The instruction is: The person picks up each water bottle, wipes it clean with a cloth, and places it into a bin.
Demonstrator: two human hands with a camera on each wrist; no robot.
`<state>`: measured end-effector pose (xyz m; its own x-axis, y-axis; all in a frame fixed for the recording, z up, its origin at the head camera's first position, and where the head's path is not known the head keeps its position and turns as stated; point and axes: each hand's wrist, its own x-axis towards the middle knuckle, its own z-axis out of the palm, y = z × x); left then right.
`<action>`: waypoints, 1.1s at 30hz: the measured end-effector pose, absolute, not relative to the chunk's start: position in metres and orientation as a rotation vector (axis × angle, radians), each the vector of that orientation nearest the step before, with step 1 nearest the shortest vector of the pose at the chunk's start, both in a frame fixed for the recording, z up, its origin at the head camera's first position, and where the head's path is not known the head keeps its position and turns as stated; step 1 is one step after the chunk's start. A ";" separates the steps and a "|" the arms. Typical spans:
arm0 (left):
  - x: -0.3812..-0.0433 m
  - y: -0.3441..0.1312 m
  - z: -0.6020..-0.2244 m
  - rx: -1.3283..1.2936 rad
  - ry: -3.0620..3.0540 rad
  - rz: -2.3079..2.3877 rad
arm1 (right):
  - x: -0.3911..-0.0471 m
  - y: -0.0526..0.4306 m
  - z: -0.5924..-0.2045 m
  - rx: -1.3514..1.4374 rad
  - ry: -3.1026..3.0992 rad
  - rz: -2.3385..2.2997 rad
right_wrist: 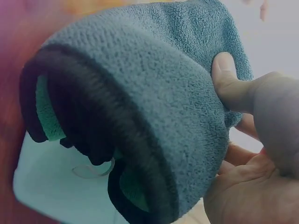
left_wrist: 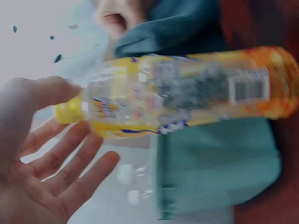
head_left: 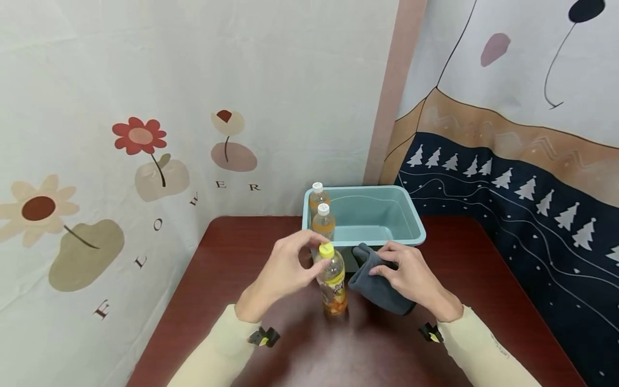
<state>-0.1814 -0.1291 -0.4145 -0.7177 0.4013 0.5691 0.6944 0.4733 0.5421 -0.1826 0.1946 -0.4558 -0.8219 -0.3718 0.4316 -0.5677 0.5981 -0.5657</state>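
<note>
My left hand (head_left: 282,266) pinches the yellow cap (head_left: 326,250) of a clear drink bottle (head_left: 335,287) with thumb and fingers. The bottle stands roughly upright in front of the bin, with orange colouring toward its base. In the left wrist view, the bottle (left_wrist: 187,91) shows a yellow label and a barcode, while the other fingers spread loosely behind. To its right, my right hand (head_left: 411,274) grips a dark grey cloth (head_left: 379,287) between thumb and fingers. The cloth (right_wrist: 154,70) hangs folded, with a black edging, in the right wrist view.
A light blue plastic bin (head_left: 417,228) stands at the table's back. Two white-capped bottles, a front one (head_left: 324,224) and a rear one (head_left: 318,200), stand in its left end. The dark red table (head_left: 232,269) meets printed wall cloths behind and at the right.
</note>
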 end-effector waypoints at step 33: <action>-0.275 -0.055 -0.379 -0.839 -2.544 -0.802 | -0.170 0.219 -0.478 0.658 -2.718 0.980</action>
